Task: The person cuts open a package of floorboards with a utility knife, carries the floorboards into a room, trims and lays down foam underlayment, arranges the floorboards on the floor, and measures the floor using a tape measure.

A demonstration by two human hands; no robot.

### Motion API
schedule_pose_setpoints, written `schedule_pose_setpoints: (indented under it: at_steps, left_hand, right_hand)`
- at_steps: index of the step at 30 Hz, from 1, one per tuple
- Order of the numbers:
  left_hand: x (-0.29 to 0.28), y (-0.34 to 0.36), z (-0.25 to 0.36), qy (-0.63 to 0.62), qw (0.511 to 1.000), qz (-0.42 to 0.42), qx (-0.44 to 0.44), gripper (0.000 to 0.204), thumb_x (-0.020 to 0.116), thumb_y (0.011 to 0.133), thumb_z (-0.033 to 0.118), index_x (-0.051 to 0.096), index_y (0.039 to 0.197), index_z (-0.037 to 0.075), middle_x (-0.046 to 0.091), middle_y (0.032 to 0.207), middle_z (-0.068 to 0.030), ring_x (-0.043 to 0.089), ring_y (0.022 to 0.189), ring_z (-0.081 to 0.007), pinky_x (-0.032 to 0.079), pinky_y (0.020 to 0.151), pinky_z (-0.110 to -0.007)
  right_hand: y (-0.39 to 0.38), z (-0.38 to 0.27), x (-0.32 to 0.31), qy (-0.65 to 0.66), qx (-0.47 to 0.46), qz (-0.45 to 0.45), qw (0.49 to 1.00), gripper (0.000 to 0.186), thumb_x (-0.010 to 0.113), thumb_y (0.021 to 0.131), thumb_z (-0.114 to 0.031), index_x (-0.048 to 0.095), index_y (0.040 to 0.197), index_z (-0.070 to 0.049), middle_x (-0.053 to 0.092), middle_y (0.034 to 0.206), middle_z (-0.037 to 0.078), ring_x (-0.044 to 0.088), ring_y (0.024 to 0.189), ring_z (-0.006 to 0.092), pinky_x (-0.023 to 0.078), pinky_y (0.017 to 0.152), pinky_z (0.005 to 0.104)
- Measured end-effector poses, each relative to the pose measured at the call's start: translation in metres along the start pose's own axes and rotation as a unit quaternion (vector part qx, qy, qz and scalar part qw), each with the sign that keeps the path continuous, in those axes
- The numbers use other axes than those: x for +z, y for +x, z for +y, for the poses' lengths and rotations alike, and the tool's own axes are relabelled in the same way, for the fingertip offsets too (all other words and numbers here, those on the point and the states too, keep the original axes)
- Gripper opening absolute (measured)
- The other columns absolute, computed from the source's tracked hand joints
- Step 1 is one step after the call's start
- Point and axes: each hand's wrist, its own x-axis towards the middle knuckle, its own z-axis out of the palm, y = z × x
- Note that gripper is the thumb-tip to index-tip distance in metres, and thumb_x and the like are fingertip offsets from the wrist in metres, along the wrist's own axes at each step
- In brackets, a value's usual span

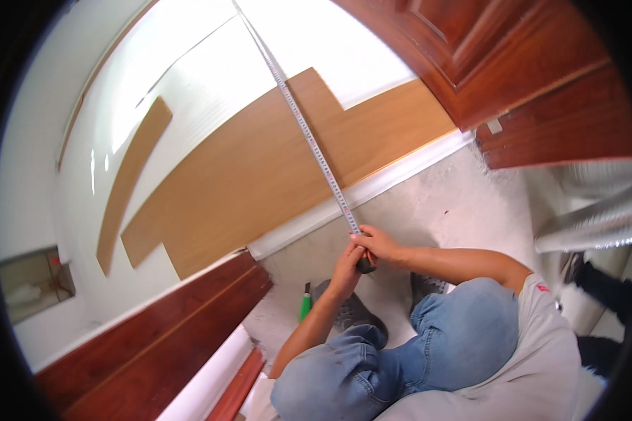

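Note:
A tape measure (365, 265) with a dark case is between my two hands, low over the bare concrete near my shoes. Its pale blade (309, 137) runs out away from me, across brown floor planks (225, 182) and onto white underlay (196, 77), to the top edge of the view. My left hand (347, 268) is closed at the case from the left. From the right, my right hand (379, 243) has its fingers closed at the blade where it meets the case; the fingers partly hide the case. A green-handled utility knife (306, 303) is left of my shoes.
Red-brown door panels (512, 63) stand at the right, with a similar wooden frame (161, 337) at lower left. A loose plank piece (132, 186) lies on the underlay. Silvery sheeting (590, 224) and another person's dark-clothed leg (611, 291) are at far right.

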Motion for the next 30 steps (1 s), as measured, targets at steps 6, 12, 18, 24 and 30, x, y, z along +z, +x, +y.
schedule_pose_setpoints:
  at_steps: [6,12,18,24,30]
  left_hand:
    - [0.031,0.005,0.02,0.379,0.921,-0.078,-0.04,0.053,0.046,0.104,0.043,0.054,0.133,-0.001,0.067,0.115,-0.009,0.061,0.105,-0.0184,0.042,0.099,-0.031]
    - [0.01,0.041,0.104,0.644,0.765,0.017,0.002,0.054,0.048,0.1,0.051,0.066,0.12,0.005,0.07,0.109,-0.0219,0.065,0.109,-0.0337,0.048,0.094,-0.042]
    - [0.022,0.125,0.201,0.794,0.594,0.033,0.121,0.031,0.055,0.098,0.029,0.066,0.117,0.007,0.068,0.107,-0.0206,0.067,0.097,-0.0378,0.051,0.086,-0.043]
    - [0.016,0.27,0.238,0.815,0.468,-0.041,0.339,0.034,0.053,0.095,0.009,0.059,0.129,0.006,0.058,0.132,-0.0158,0.055,0.119,-0.0347,0.045,0.1,-0.043]
    - [0.006,0.345,0.221,0.79,0.458,-0.021,0.408,0.042,0.052,0.093,0.003,0.057,0.134,0.009,0.054,0.142,-0.0103,0.05,0.13,-0.0288,0.037,0.11,-0.043]
  right_hand:
    - [-0.034,0.008,-0.052,0.062,0.062,-0.014,0.996,0.021,0.054,0.099,-0.025,0.058,0.097,-0.004,0.064,0.082,0.007,0.062,0.065,0.0155,0.051,0.06,0.0299]
    - [-0.038,-0.001,-0.126,0.091,0.009,0.091,0.992,0.024,0.052,0.101,-0.024,0.059,0.091,-0.004,0.066,0.083,0.007,0.061,0.074,0.0133,0.05,0.071,0.028]
    - [-0.031,0.012,-0.176,-0.009,-0.025,0.203,0.979,0.025,0.051,0.101,-0.023,0.06,0.089,-0.003,0.065,0.078,0.006,0.059,0.072,0.0125,0.048,0.07,0.028]
    - [-0.024,0.015,-0.17,-0.064,-0.017,0.263,0.962,0.029,0.052,0.1,-0.024,0.061,0.09,0.001,0.067,0.077,0.007,0.06,0.072,0.0121,0.049,0.07,0.0282]
    - [-0.033,0.002,-0.158,-0.052,0.042,0.304,0.95,0.026,0.054,0.099,-0.023,0.061,0.09,0.001,0.067,0.078,0.007,0.06,0.072,0.012,0.049,0.069,0.0282]
